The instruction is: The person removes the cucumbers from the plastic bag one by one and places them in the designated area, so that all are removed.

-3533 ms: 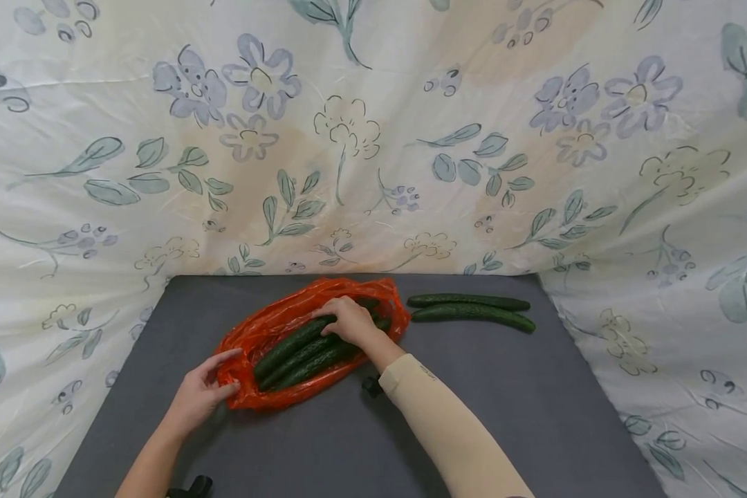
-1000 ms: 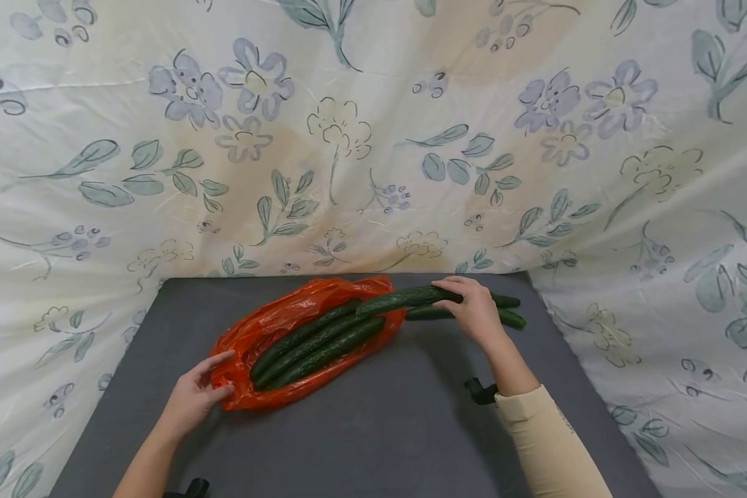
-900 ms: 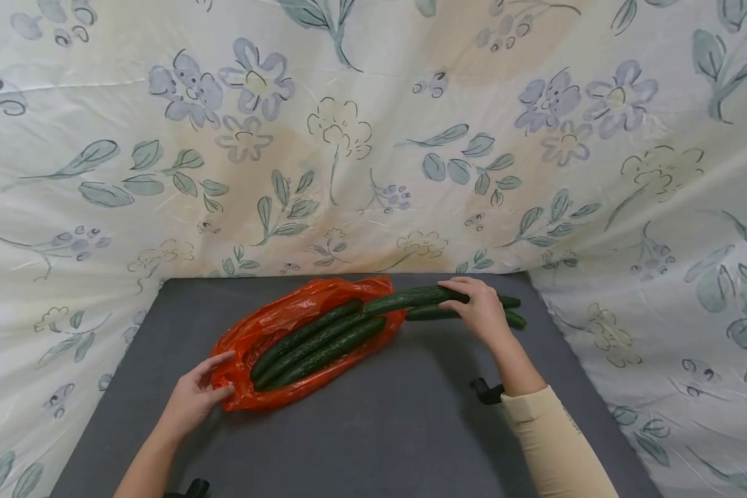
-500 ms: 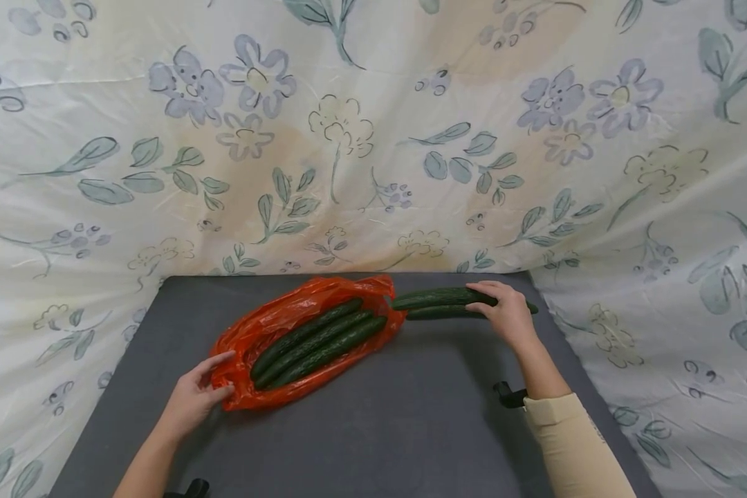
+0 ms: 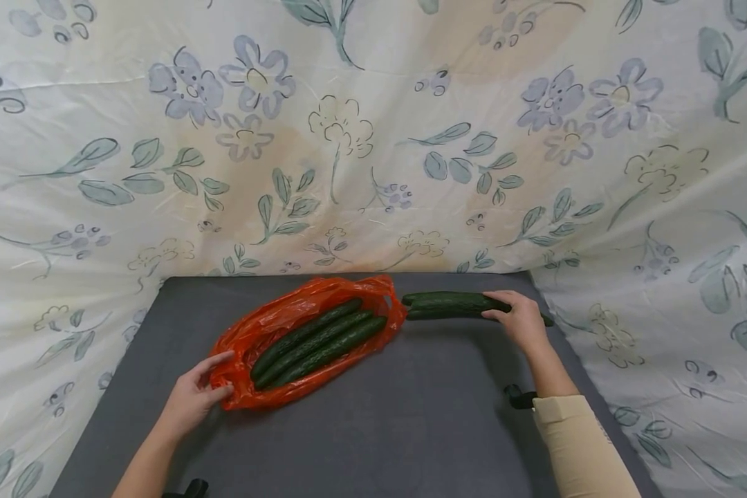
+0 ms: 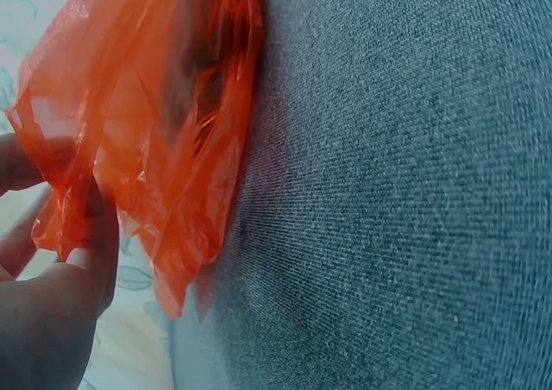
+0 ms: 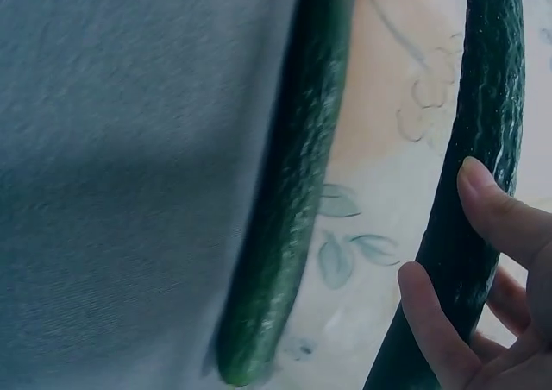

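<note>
My right hand (image 5: 521, 321) grips a long dark green cucumber (image 7: 492, 88) near its right end, thumb and fingers around it. In the right wrist view it is held up off the table, apart from another cucumber (image 7: 293, 191) lying there. The head view shows the held one overlapping the cucumbers on the table and partly hiding them. On the left, my left hand (image 5: 193, 394) pinches the gathered end of a red plastic bag (image 6: 129, 131) between thumb and fingers. Three cucumbers (image 5: 314, 349) lie side by side in the bag's open mouth.
A dark grey cloth-covered table (image 5: 373, 429) lies beneath everything. Flowered fabric (image 5: 373, 173) hangs behind it and along both sides, close to the cucumbers at the back right.
My right hand has taken a cucumber from the bag and carried it right, above the cucumbers on the table, lowering slightly in the last half second. The left hand stays at the bag.
</note>
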The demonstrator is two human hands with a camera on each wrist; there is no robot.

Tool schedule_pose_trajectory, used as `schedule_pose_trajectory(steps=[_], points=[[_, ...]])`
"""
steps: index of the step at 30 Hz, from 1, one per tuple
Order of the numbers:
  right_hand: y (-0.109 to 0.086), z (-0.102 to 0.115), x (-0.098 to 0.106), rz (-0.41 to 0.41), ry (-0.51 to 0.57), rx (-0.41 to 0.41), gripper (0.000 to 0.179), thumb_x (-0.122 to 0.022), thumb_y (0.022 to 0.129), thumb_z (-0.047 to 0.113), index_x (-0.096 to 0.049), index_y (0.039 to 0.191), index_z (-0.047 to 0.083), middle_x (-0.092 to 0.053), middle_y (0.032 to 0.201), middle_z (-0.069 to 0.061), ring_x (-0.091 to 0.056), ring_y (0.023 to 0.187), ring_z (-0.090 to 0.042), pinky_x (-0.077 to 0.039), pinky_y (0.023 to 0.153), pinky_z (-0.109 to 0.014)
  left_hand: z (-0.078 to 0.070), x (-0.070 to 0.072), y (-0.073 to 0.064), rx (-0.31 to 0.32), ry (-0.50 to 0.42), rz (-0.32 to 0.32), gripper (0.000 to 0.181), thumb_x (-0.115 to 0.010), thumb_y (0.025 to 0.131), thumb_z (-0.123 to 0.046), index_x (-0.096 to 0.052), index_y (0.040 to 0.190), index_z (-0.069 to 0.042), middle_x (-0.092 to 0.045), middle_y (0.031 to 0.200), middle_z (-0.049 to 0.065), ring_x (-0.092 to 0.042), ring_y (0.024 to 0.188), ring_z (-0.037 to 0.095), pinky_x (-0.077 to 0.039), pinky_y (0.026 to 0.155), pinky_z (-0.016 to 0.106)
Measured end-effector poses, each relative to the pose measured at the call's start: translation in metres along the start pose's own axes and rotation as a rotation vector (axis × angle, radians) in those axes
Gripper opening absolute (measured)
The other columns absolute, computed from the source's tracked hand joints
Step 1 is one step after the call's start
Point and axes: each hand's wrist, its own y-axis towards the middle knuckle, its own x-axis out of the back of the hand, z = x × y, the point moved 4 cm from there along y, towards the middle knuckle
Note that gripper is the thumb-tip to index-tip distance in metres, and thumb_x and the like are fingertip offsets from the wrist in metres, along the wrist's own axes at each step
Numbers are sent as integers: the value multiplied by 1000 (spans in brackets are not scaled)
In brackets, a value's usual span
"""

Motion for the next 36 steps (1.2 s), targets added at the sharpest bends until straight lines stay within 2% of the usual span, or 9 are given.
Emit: schedule_pose_trajectory(steps=[9, 11, 14, 17, 19, 21, 24, 31, 36], points=[[3, -25, -23, 117, -19, -81, 49, -76, 90, 21, -64, 138, 15, -53, 146, -19, -47, 132, -46, -50, 90, -58, 1, 0, 0, 14, 15, -2, 61, -72, 94, -22, -48, 149, -10, -42, 153, 22, -53, 107, -4, -51, 82, 15], [5, -29, -32, 147, -15, -101, 50, -76, 90, 23, -64, 138, 16, -51, 148, -20, -51, 128, -46, -52, 80, -51, 0, 0, 0, 15, 19, -6, 61, -72, 95, -23, -48, 149, -10, -42, 153, 21, -52, 108, -5, -50, 83, 15], [7, -35, -45, 190, -13, -129, 50, -76, 89, 23, -64, 138, 17, -49, 150, -21, -61, 112, -42, -47, 63, -39, 0, 1, 1, 8, 4, -7, 61, -72, 95, -22, -48, 149, -10, -42, 153, 22, -54, 108, -4, -51, 83, 15], [9, -38, -56, 221, -18, -144, 50, -76, 89, 23, -64, 138, 18, -48, 150, -22, -62, 107, -41, -41, 58, -34, 0, 1, 0, 3, -3, -7, 61, -72, 95, -21, -48, 149, -9, -41, 153, 22, -53, 108, -6, -50, 83, 14], [11, -41, -61, 232, -17, -156, 50, -77, 89, 22, -64, 138, 18, -48, 150, -22, -61, 110, -42, -43, 60, -35, 0, 0, 0, 2, -5, -8, 61, -72, 95, -21, -48, 149, -9, -41, 154, 23, -53, 107, -8, -50, 84, 14], [13, -43, -65, 228, -19, -157, 50, -77, 89, 22, -65, 137, 18, -48, 150, -23, -55, 121, -45, -48, 67, -39, 1, 0, 0, 4, -7, -9, 61, -72, 94, -21, -48, 149, -9, -41, 154, 22, -52, 107, -9, -49, 84, 14], [15, -44, -69, 216, -28, -146, 50, -78, 88, 21, -65, 137, 16, -50, 147, -24, -51, 127, -47, -52, 80, -51, 2, 0, 0, 1, -11, -11, 60, -72, 94, -21, -49, 149, -9, -42, 153, 22, -53, 106, -9, -50, 83, 14], [15, -42, -74, 161, -81, -114, 48, -79, 87, 16, -67, 133, 11, -47, 142, -26, -44, 129, -49, -47, 92, -58, 2, 1, -1, -18, -19, -18, 60, -72, 94, -20, -49, 148, -7, -44, 152, 23, -54, 105, -8, -51, 82, 16], [13, -39, -72, 127, -69, -132, 48, -79, 87, 12, -65, 133, 7, -42, 140, -26, -35, 133, -50, -42, 98, -61, 1, 2, -1, -22, 0, -23, 59, -72, 94, -21, -50, 147, -8, -46, 150, 23, -55, 105, -6, -51, 82, 15]])
